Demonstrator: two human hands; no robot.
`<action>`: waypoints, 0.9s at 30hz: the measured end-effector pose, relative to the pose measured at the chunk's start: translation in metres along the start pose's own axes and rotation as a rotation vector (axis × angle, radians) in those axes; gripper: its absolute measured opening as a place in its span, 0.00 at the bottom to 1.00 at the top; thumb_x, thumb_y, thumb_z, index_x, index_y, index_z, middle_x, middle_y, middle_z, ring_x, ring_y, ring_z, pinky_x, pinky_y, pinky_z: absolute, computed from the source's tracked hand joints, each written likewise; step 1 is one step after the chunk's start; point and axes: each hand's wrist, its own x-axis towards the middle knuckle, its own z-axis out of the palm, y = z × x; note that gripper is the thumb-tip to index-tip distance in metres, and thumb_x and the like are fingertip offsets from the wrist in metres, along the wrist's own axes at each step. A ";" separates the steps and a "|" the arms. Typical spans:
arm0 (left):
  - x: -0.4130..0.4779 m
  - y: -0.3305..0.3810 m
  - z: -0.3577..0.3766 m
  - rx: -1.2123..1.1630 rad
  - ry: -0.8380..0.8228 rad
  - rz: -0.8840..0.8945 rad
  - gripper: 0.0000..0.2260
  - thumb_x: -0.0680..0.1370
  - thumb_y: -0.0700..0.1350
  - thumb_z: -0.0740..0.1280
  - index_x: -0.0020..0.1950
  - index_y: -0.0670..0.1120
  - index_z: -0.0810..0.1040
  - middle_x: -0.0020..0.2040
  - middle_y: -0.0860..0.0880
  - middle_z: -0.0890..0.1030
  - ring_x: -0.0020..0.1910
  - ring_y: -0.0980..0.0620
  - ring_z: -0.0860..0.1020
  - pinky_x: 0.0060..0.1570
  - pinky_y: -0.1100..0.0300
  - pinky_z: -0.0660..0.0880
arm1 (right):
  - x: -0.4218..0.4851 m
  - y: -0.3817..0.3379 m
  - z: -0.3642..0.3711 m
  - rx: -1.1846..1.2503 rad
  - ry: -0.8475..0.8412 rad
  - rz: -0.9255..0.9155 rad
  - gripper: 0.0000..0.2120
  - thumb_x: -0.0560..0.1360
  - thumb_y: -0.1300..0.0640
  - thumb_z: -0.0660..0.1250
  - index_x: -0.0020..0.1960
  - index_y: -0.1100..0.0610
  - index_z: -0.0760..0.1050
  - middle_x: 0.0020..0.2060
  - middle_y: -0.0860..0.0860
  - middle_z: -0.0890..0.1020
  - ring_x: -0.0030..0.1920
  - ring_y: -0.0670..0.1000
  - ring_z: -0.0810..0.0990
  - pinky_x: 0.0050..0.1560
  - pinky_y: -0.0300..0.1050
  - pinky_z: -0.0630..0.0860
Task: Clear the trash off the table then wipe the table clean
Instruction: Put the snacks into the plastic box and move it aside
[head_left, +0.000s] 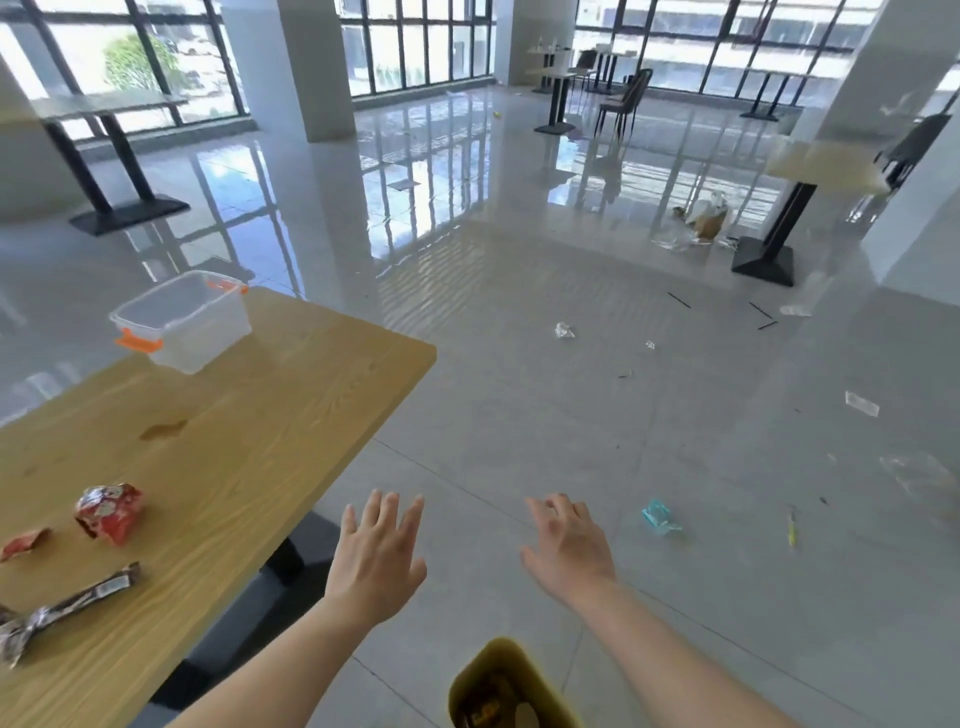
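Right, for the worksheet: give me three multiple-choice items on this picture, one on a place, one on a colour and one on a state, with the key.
1. Where does the clear box stand?
A. on the floor
B. at the far end of the table
C. on a chair

2. What colour are the latches on the box?
A. orange
B. blue
C. green

3. How are the left hand and the right hand?
A. both hold wrappers
B. both open and hold nothing
C. one holds a cloth

Key:
1. B, as the box rests on the wood near the far edge.
2. A, as orange clips show on its rim.
3. B, as the fingers are spread with nothing in them.
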 end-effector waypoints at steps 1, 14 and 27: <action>-0.001 -0.006 -0.005 0.000 0.008 -0.016 0.33 0.78 0.58 0.59 0.80 0.51 0.51 0.77 0.42 0.60 0.78 0.40 0.54 0.75 0.37 0.54 | 0.005 -0.007 -0.006 -0.005 0.012 -0.020 0.29 0.74 0.45 0.64 0.73 0.49 0.64 0.66 0.52 0.70 0.65 0.57 0.69 0.61 0.49 0.73; 0.013 -0.155 -0.055 -0.026 0.129 -0.203 0.35 0.78 0.59 0.61 0.80 0.51 0.51 0.78 0.42 0.59 0.79 0.40 0.52 0.75 0.37 0.53 | 0.096 -0.161 -0.041 0.008 0.107 -0.182 0.29 0.75 0.45 0.65 0.74 0.48 0.65 0.65 0.50 0.72 0.65 0.56 0.69 0.61 0.49 0.72; 0.008 -0.315 -0.075 -0.083 0.175 -0.351 0.34 0.78 0.57 0.60 0.80 0.51 0.50 0.79 0.42 0.56 0.79 0.41 0.49 0.75 0.38 0.51 | 0.172 -0.328 -0.030 0.048 0.085 -0.300 0.28 0.78 0.43 0.66 0.75 0.49 0.64 0.68 0.49 0.71 0.69 0.53 0.68 0.62 0.48 0.72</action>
